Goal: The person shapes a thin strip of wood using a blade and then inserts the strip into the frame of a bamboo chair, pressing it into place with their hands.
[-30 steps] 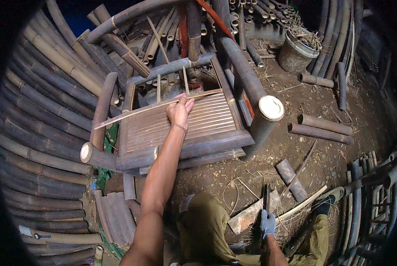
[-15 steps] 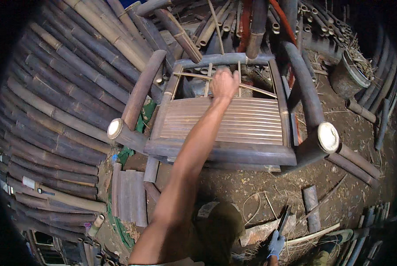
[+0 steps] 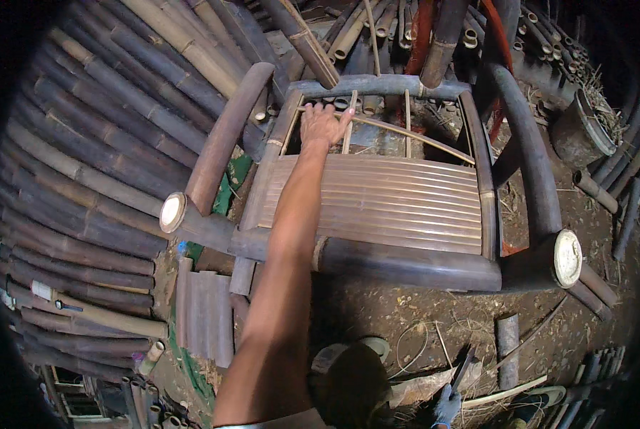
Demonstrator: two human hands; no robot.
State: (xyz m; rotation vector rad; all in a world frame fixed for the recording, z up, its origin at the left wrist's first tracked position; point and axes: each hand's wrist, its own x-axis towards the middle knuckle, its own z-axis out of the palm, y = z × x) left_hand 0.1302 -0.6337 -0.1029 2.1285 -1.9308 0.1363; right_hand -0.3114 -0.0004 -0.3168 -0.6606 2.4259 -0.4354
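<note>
A bamboo chair (image 3: 406,270) with dark poles stands before me. Light bamboo slats (image 3: 377,196) lie side by side across the near part of its seat. Over the open far part, a thin bamboo strip (image 3: 413,134) runs at a slant, crossing two narrow lengthwise sticks (image 3: 408,114). My bare left hand (image 3: 321,130) rests on the strip's left end beside the frame, fingers spread and thumb out. Low at the right, my right hand (image 3: 446,409), in a grey-blue glove, is closed on a dark-bladed knife (image 3: 464,366); its handle is mostly hidden.
Long dark bamboo poles (image 3: 105,136) are piled along the left. A bucket of shavings (image 3: 584,136) stands at the far right. Short split bamboo pieces (image 3: 205,314) lie left of the chair. On the ground are a cut bamboo length (image 3: 507,350) and thin loose strips (image 3: 506,392).
My left hand has slid leftward along the strip, from near its middle to its left end, and its fingers have spread. The view has shifted. My right hand still holds the knife.
</note>
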